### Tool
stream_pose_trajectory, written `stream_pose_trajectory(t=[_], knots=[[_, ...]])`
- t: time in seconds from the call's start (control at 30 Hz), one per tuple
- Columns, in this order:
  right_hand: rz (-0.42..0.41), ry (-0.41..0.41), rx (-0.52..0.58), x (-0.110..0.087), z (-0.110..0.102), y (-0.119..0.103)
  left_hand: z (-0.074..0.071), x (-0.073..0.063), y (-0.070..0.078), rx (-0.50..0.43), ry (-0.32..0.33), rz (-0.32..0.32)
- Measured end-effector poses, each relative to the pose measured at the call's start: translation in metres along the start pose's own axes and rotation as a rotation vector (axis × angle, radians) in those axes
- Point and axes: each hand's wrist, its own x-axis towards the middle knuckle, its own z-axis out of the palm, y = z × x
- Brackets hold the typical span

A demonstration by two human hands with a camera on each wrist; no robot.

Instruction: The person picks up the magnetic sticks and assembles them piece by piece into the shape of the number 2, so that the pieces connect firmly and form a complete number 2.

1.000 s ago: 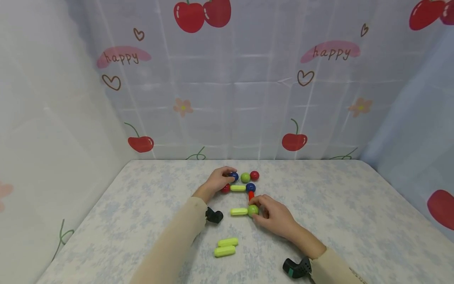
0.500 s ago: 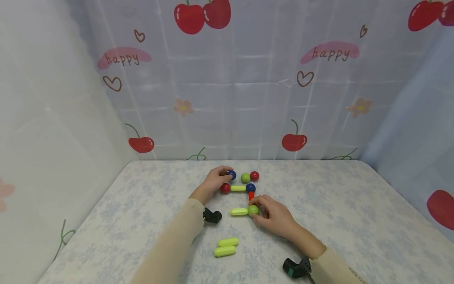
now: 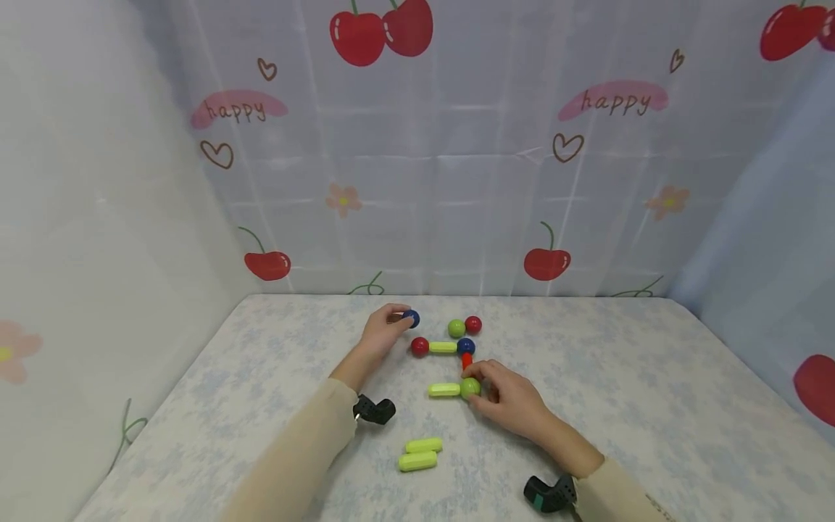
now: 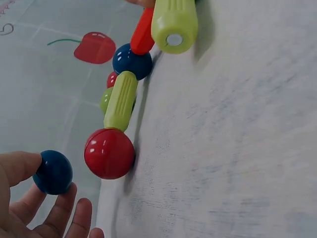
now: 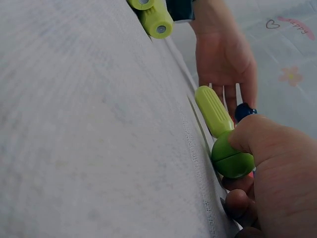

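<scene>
The left hand (image 3: 380, 332) pinches one blue ball (image 4: 53, 172) between thumb and fingers, apart from the first red ball (image 3: 420, 347); the right hand (image 3: 512, 400) grips one green ball (image 3: 470, 389), with one lime rod (image 3: 444, 390) attached; one red rod (image 3: 467, 362) goes from these fingers to the second blue ball (image 3: 466, 346); the second lime rod (image 3: 443, 348) joins this to the first red ball; behind are the second green ball (image 3: 457, 328) and second red ball (image 3: 472, 325); two loose rods (image 3: 418, 461), also lime, lie nearer the person.

sleeves (image 3: 296, 449) — long, beige | wrist cameras (image 3: 385, 412) — black, bent | right one: green mark (image 3: 538, 502)
</scene>
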Motion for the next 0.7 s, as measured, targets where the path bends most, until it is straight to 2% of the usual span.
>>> stream_pose_trajectory(t=[0.17, 0.3, 0.47, 0.7], knots=[[-0.008, -0.001, -0.002, -0.001, 0.0, 0.001, -0.004, -0.024, 0.002, 0.119, -0.011, 0.071], [-0.013, 0.004, 0.0, -0.001, 0.0, 0.001, -0.005, -0.046, 0.001, 0.176, -0.074, 0.126], [-0.021, 0.019, 0.0, 0.0, -0.001, 0.001, -0.005, -0.068, -0.004, 0.271, -0.123, 0.153], [-0.022, 0.014, 0.006, 0.0, 0.0, 0.0, -0.009, -0.086, -0.018, 0.286, -0.184, 0.184]])
